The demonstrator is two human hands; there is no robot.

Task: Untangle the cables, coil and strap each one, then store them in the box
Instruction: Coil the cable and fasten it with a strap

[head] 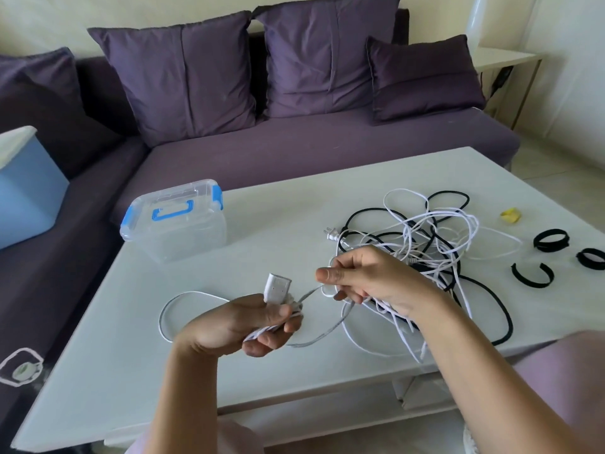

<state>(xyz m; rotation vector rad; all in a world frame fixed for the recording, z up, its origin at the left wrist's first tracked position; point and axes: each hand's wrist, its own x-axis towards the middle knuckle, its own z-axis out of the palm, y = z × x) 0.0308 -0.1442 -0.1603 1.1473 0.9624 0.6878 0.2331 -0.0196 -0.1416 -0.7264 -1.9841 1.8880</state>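
A tangle of white and black cables [422, 244] lies on the white table [137, 306], right of centre. My left hand [235, 322] grips a white socket end [276, 286] together with a few turns of white cable; one loop [170, 319] trails to its left. My right hand [366, 276] pinches a stretch of the same white cable just above the heap. A white plug [332, 235] pokes out at the heap's left edge. The clear box [176, 221] with blue latches stands shut at the far left of the table.
Three black straps [551, 240] lie at the table's right edge, one of them open in a C shape [532, 276]. A small yellow scrap [510, 215] sits behind them. A purple sofa with cushions [294, 142] runs behind the table, with a blue bin [26, 191] at left.
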